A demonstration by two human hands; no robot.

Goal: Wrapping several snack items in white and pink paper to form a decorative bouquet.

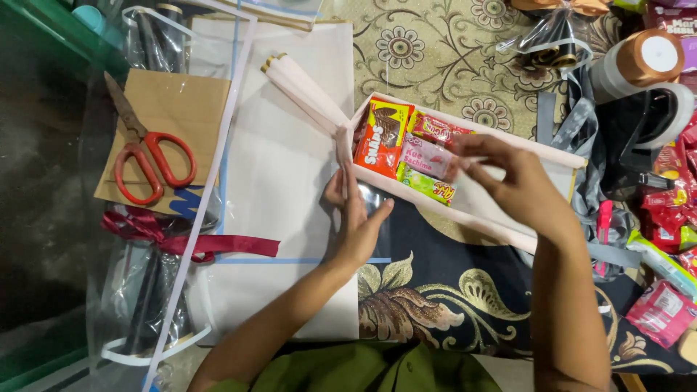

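centrally, a pale shallow box [508, 145] of snack packets [406, 149] is steadied at its near-left corner by the left hand [356, 218], fingers loosely spread; a pink packet [428, 156] is pinched by the right hand [508, 178]. red scissors [145, 156] lie upper left.

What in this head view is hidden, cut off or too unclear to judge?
- Right hand: its fingertips blur over the pink snack packet; grip unclear.
- Shallow box: the right arm covers its right half.
- Left hand: palm hidden; contact with the box corner uncertain.
- Ribbon roll: partly wrapped in plastic film.
- Red packets: cut by the right edge.
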